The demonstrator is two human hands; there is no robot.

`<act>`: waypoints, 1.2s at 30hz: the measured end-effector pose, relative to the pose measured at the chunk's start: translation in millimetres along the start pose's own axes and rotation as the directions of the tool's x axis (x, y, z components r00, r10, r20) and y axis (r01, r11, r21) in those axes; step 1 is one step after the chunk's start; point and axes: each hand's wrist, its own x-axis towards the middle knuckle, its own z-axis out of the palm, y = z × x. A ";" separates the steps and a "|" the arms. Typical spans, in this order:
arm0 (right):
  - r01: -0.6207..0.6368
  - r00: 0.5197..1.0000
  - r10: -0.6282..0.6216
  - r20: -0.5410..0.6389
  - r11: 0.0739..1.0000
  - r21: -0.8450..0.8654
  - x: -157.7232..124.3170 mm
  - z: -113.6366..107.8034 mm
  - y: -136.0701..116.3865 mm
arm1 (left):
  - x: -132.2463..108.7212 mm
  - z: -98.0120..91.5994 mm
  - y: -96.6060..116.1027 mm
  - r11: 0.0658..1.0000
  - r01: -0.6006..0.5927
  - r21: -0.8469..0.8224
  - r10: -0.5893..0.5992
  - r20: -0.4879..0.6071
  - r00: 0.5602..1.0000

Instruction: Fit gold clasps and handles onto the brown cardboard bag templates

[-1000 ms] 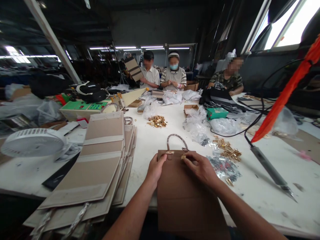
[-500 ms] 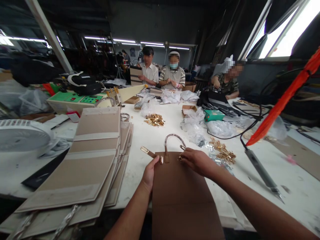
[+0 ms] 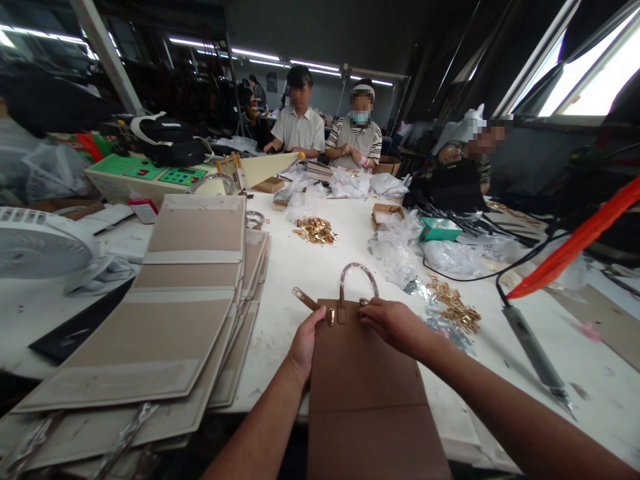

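Note:
A brown bag panel (image 3: 367, 373) lies in front of me, its upper part on the white table and its lower part over the near edge. Its looped handle (image 3: 361, 268) appears wrapped in clear film. My left hand (image 3: 306, 343) is closed on the panel's left edge, the thumb on top beside a gold oval turn-lock (image 3: 331, 316). A strap with a metal end plate (image 3: 303, 297) sticks out at the upper left. At the upper right my right hand (image 3: 395, 325) pinches a matching strap's metal end (image 3: 364, 302); the fingers hide most of it.
Stacked beige panels (image 3: 193, 320) stand at the left beside a white fan (image 3: 43, 243). Gold fittings lie in a far pile (image 3: 316, 230) and a right pile (image 3: 459, 307). An electric screwdriver (image 3: 537, 357) hangs at the right from an orange-wrapped line. Co-workers are across the table.
My right fingers have lowered the strap's metal end towards the panel, over where a gold lock showed. My left hand keeps its hold. The view has shifted slightly.

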 end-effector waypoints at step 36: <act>-0.077 0.988 0.065 -0.143 0.994 -0.083 -13.6 29.6 0.8 | 2.6 -0.4 1.4 0.998 0.061 -0.023 -0.063 -0.090 0.994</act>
